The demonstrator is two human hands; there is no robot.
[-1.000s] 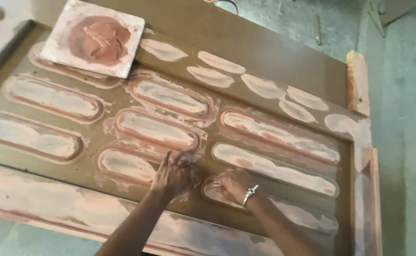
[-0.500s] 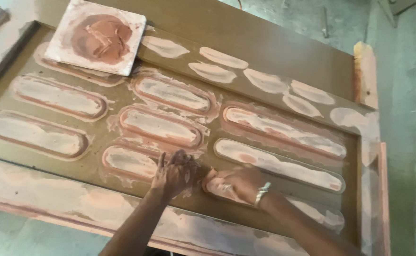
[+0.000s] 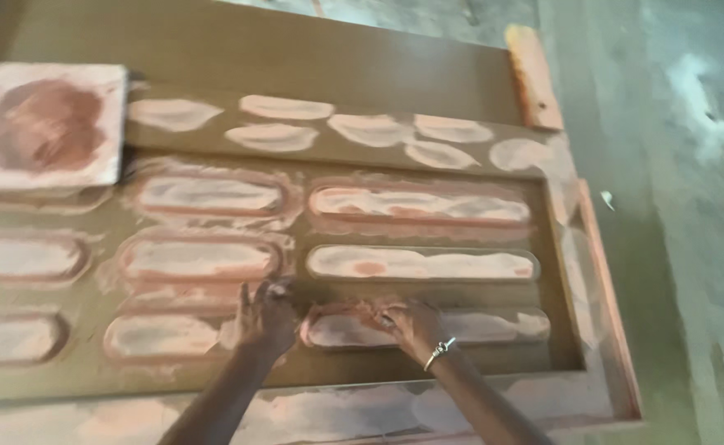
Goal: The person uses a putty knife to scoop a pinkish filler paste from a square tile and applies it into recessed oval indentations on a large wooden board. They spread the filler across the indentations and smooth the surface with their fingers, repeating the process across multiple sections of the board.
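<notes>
At the far left a square tile [image 3: 44, 124] smeared with reddish-brown filler paste rests on the upper corner of a brown wooden door panel [image 3: 312, 53] that lies flat. Rows of long, rounded grooves are cut into the panel, each coated with pale pinkish putty. The left hand [image 3: 267, 317] lies on the board between the lower middle groove [image 3: 164, 336] and the lower right groove [image 3: 428, 325], fingers spread and pointing upward, palm down on the wood; it grips nothing. Just to its right, the right hand [image 3: 407, 324], with a metal bracelet [image 3: 439, 352] at the wrist, presses its fingers into the left end of the lower right groove, touching the putty there. Whether it holds a small tool or bit of paste under the fingers cannot be told. The two hands sit near each other but do not touch.

Pale putty patches dot the panel's upper rail, and an orange-stained wooden strip [image 3: 533, 78] stands out beyond the top right corner. To the right the grey concrete floor [image 3: 675, 206] shows, marked with light stains.

Against the earlier view, the panel now fills more of the picture and sits squarer, the tile has slid to the left edge, and the hands keep to the same spot at the groove.
</notes>
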